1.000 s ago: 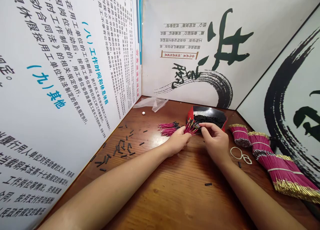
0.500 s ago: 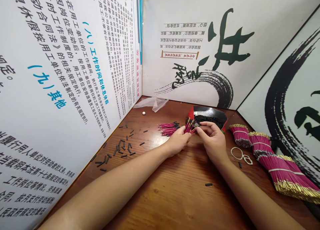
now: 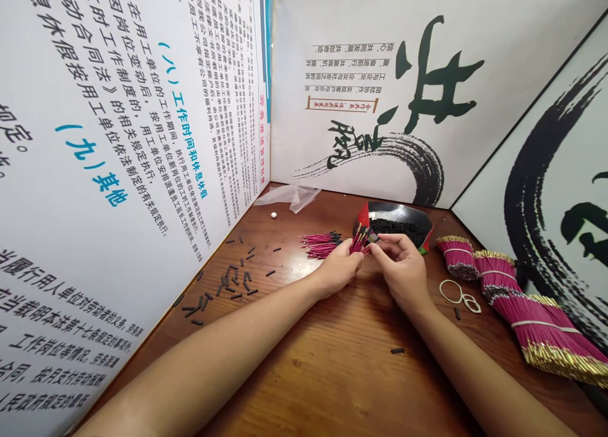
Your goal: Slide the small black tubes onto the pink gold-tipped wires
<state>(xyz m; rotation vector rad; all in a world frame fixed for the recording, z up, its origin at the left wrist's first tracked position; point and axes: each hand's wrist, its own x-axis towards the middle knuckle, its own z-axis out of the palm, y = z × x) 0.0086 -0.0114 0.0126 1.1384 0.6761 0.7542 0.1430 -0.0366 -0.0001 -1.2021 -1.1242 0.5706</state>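
My left hand [image 3: 339, 270] clasps pink wires [image 3: 360, 239], likely light and bendy, best gripped mid-length; my right hand [image 3: 405, 273] has narrowed fingers, holding what I can't tell.

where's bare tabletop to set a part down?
Biggest: table between left forearm and right forearm, except one black tube near the latter. Narrower: between right forearm and banded bundles, below the white loops. Crowded: left, scattered black tubes; far side, tray and loose pink wires by left hand.

soft glare on the wooden tabletop [image 3: 351, 339]
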